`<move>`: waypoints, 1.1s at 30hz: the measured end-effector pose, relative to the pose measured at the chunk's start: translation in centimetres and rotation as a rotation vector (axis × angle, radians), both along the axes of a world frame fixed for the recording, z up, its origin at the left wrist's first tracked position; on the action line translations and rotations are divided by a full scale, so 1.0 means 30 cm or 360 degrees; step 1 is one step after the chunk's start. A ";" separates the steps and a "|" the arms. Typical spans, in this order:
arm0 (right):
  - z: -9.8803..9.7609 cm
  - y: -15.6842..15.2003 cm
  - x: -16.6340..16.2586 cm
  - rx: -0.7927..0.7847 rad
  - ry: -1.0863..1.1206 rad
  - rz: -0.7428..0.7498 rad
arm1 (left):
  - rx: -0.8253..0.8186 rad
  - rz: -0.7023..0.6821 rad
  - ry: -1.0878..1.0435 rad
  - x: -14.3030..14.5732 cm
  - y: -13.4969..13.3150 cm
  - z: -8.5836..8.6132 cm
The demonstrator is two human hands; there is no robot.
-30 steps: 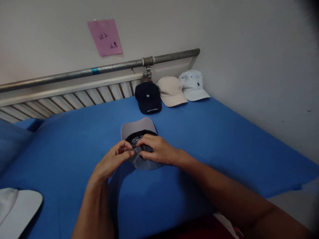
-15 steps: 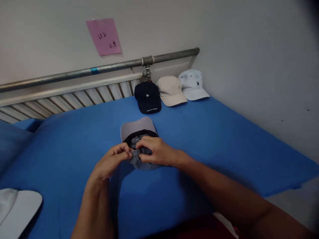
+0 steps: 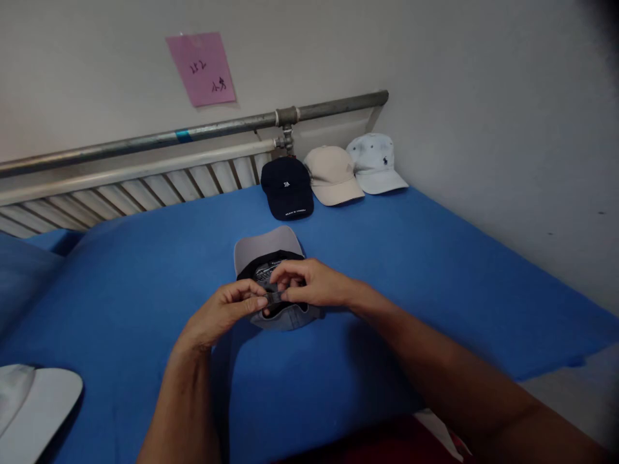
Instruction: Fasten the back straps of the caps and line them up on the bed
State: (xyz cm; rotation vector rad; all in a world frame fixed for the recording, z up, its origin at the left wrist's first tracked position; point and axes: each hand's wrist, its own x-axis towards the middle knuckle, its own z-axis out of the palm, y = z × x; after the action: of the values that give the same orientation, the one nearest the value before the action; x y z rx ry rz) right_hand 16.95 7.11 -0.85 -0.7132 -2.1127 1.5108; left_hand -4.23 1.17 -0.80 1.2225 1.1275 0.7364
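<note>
A grey baseball cap (image 3: 268,247) lies upside down on the blue-covered surface, its brim pointing away from me and its dark inside showing. Across its near opening runs the back strap (image 3: 274,297). My left hand (image 3: 227,310) pinches the strap from the left between thumb and fingers. From the other side, my right hand (image 3: 314,282) grips the strap's right part, fingers curled over the cap's opening. Whether the strap's ends are joined is too small to tell. Part of the cap's inside is hidden by my fingers.
Along the far edge stand a navy cap (image 3: 287,188), a beige cap (image 3: 333,175) and a pale blue cap (image 3: 376,164). A white cap (image 3: 43,409) is cut off at lower left. Behind are a radiator (image 3: 145,187), a metal pipe (image 3: 222,127) and a pink note (image 3: 202,69).
Both hands have shifted slightly along the strap; the right hand has risen a little and my left fingers have moved right. The grey cap stays about where it was.
</note>
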 end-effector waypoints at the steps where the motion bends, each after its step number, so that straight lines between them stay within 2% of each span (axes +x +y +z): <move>1: 0.000 0.006 0.008 -0.0120 -0.0002 0.0032 | -0.0012 -0.0017 -0.0006 -0.003 -0.001 -0.003; 3: -0.004 0.016 0.019 -0.0283 0.0039 0.0101 | -0.0037 -0.0054 -0.0020 -0.008 -0.002 -0.006; 6: -0.012 0.019 0.021 -0.0358 0.0203 0.0047 | -0.0047 -0.0042 -0.0025 -0.005 -0.003 -0.004; 12: -0.019 0.011 -0.004 -0.0299 0.0477 -0.0210 | 0.0002 -0.0095 0.0054 0.004 -0.004 0.008; 18: -0.013 0.003 -0.005 -0.0205 0.0423 -0.0260 | 0.0006 -0.0057 0.0055 0.013 -0.003 0.015; 22: -0.011 0.019 0.010 -0.0107 0.0468 -0.0366 | 0.0112 -0.0042 0.0061 0.010 -0.007 0.019; 25: -0.039 0.064 0.030 0.0066 0.0493 -0.0588 | 0.0259 -0.0040 0.0057 -0.011 -0.012 0.018; 28: -0.094 0.123 0.058 0.0444 0.0382 -0.0756 | 0.0422 -0.0152 -0.0002 -0.042 -0.018 0.013; 31: -0.155 0.168 0.078 0.0896 0.0126 -0.0690 | 0.0604 -0.0344 -0.0109 -0.069 -0.023 0.009; 33: -0.188 0.184 0.079 0.1099 -0.0050 -0.0599 | 0.0691 -0.0459 -0.0156 -0.078 -0.028 0.009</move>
State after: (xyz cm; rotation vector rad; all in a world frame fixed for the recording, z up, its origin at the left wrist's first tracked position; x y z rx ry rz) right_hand 19.31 12.62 -6.47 -0.7972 -2.1604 0.5184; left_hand -6.57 0.34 -0.53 1.6531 0.7060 0.8324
